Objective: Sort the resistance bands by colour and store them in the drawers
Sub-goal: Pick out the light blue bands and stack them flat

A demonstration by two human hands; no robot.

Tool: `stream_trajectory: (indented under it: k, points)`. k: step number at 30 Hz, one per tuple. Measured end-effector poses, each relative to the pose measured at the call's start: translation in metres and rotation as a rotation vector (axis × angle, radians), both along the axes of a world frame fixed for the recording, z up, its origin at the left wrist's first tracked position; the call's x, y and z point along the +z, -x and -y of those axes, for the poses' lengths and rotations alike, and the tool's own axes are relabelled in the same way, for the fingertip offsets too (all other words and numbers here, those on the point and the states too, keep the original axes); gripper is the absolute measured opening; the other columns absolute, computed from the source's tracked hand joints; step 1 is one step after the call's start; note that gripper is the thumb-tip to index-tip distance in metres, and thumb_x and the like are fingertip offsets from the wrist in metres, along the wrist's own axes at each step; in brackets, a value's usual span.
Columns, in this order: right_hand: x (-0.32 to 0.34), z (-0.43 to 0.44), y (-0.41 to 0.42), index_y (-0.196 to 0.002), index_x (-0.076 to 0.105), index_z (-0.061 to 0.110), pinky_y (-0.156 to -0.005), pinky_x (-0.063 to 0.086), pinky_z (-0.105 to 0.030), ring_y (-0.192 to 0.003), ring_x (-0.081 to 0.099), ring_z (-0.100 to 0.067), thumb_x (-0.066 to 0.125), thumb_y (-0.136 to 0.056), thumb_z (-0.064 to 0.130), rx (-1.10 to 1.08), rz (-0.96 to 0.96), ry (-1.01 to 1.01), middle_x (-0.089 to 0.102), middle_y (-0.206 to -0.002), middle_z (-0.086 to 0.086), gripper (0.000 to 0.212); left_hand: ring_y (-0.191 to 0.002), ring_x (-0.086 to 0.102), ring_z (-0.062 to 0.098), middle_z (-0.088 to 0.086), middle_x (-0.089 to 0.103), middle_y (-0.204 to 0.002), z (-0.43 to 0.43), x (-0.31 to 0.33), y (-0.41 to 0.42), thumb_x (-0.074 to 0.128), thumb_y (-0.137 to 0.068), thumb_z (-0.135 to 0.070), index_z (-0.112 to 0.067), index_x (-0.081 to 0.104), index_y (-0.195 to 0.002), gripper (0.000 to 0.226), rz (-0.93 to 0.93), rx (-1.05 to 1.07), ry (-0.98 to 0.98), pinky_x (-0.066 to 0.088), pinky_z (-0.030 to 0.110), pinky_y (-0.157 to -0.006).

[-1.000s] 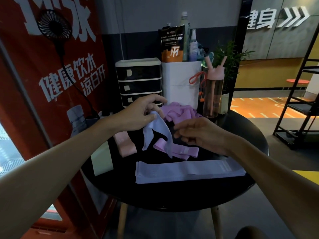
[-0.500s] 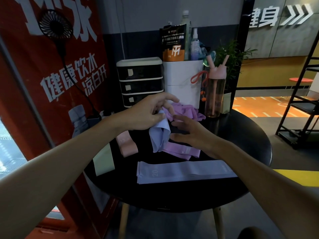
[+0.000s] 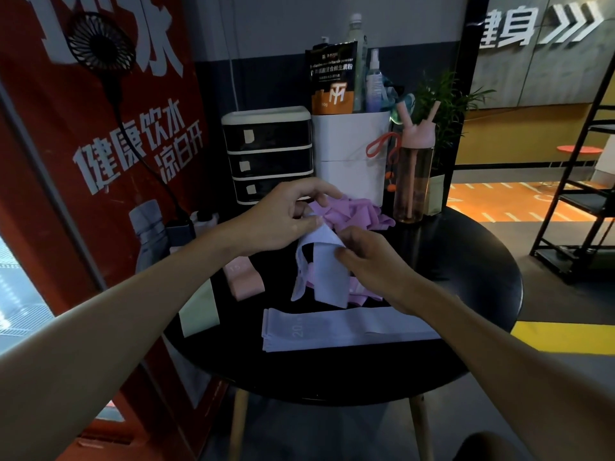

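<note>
My left hand point(image 3: 286, 217) pinches the top of a pale lavender-blue band point(image 3: 327, 274) that hangs folded above the black round table point(image 3: 466, 281). My right hand point(image 3: 369, 261) grips the same band at its right edge. A heap of purple bands point(image 3: 352, 214) lies behind my hands, and one more purple band point(image 3: 361, 296) lies under the held one. Several flat lavender-blue bands point(image 3: 332, 329) are stacked near the front. A pink band point(image 3: 244, 277) and a pale green band point(image 3: 199, 309) lie at the left. The three-drawer black unit point(image 3: 268, 154) stands at the back, drawers closed.
A white bin point(image 3: 349, 151) holding a pouch and bottles stands right of the drawers. A pink-lidded water bottle point(image 3: 412, 174) and a potted plant point(image 3: 439, 104) sit at the back right. A red banner point(image 3: 83, 144) with a fan is at the left, a black rack point(image 3: 585, 201) at the right.
My right hand has moved up from the purple band and taken hold of the lavender-blue band's right edge. The band now hangs more spread between both hands.
</note>
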State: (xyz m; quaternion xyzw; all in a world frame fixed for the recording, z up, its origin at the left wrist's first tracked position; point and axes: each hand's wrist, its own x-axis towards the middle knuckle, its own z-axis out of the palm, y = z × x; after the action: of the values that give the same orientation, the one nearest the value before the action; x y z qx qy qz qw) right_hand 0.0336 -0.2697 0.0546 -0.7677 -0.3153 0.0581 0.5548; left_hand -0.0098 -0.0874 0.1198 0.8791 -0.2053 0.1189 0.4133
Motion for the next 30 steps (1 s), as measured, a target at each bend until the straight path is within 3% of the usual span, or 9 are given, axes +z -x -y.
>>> stream_trajectory:
  k: [4,6,8,11,14,17,21,25,30]
  points:
    - [0.004,0.003,0.003,-0.101,0.055,0.004,-0.063,0.042,-0.022,-0.074,0.052,-0.011,0.051,-0.096,0.011,-0.008,-0.030,-0.026,0.057,-0.083,-0.003,0.010,-0.076,0.045,0.026,0.003,0.057,-0.114,-0.001,-0.002,-0.001,0.053,-0.093,0.010,-0.031,0.064,-0.112,0.047,-0.004,0.025,0.012,0.044,0.035,-0.075]
    - [0.007,0.005,0.004,-0.096,0.050,-0.004,-0.065,0.044,-0.019,-0.073,0.059,-0.006,0.052,-0.096,0.006,0.045,-0.109,-0.115,0.063,-0.076,0.004,0.010,-0.076,0.048,0.027,0.008,0.058,-0.118,0.000,-0.002,-0.001,0.054,-0.094,0.008,-0.026,0.064,-0.109,0.039,-0.001,0.037,0.015,0.044,0.037,-0.073]
    - [0.009,0.007,0.007,-0.089,0.044,0.005,-0.064,0.049,-0.016,-0.080,0.068,-0.004,0.050,-0.096,0.000,0.134,-0.231,-0.241,0.067,-0.070,0.009,0.011,-0.078,0.054,0.025,0.012,0.058,-0.120,0.001,-0.002,-0.002,0.056,-0.094,0.006,-0.024,0.064,-0.106,0.033,0.011,0.047,0.003,0.046,0.034,-0.074]
    - [0.012,0.015,0.009,-0.097,0.044,0.007,-0.066,0.053,-0.027,-0.074,0.064,-0.020,0.052,-0.093,-0.006,0.224,-0.365,-0.377,0.059,-0.079,-0.012,0.016,-0.074,0.057,0.005,0.013,0.059,-0.118,0.001,-0.004,0.000,0.060,-0.095,0.001,-0.013,0.064,-0.110,0.021,-0.001,0.035,-0.040,0.047,0.021,-0.073]
    - [0.010,0.029,0.001,-0.114,0.047,0.006,-0.066,0.041,-0.036,-0.072,0.042,-0.027,0.064,-0.086,-0.007,0.231,-0.284,-0.202,0.050,-0.090,-0.017,0.035,-0.079,0.057,-0.004,0.000,0.059,-0.117,-0.001,-0.007,0.004,0.077,-0.087,-0.020,-0.021,0.062,-0.120,0.036,-0.061,0.020,-0.230,0.044,0.013,-0.071]
    - [0.011,0.046,-0.005,-0.101,0.061,0.011,-0.076,0.044,-0.042,-0.079,0.051,-0.028,0.073,-0.080,-0.003,0.192,-0.120,-0.037,0.058,-0.091,-0.017,0.027,-0.088,0.062,-0.001,-0.015,0.057,-0.111,-0.007,-0.020,0.008,0.084,-0.076,-0.033,-0.040,0.052,-0.128,0.062,-0.150,0.047,-0.477,0.052,0.021,-0.077]
    - [0.013,0.067,-0.014,-0.091,0.067,0.016,-0.081,0.052,-0.031,-0.086,0.063,-0.019,0.078,-0.077,0.004,0.144,0.048,0.200,0.066,-0.095,-0.010,0.021,-0.082,0.065,0.013,-0.015,0.062,-0.093,-0.016,-0.039,0.015,0.075,-0.078,-0.031,-0.041,0.053,-0.128,0.055,-0.236,0.077,-0.460,0.056,0.039,-0.080]
    - [0.014,0.088,-0.023,-0.092,0.067,0.025,-0.072,0.049,-0.015,-0.083,0.061,-0.001,0.077,-0.079,0.011,0.147,0.158,0.432,0.064,-0.097,0.004,0.021,-0.066,0.054,0.006,-0.010,0.059,-0.080,-0.024,-0.052,0.020,0.069,-0.085,-0.013,-0.031,0.060,-0.120,0.040,-0.221,0.071,-0.428,0.045,0.025,-0.064]
    - [0.012,0.104,-0.029,-0.103,0.065,0.031,-0.086,0.049,-0.023,-0.100,0.058,-0.004,0.077,-0.081,0.019,0.170,0.197,0.628,0.061,-0.108,0.012,0.028,-0.073,0.056,0.001,-0.014,0.057,-0.083,-0.019,-0.066,0.029,0.069,-0.090,-0.018,-0.037,0.058,-0.123,0.039,-0.241,0.061,-0.415,0.042,0.014,-0.067]
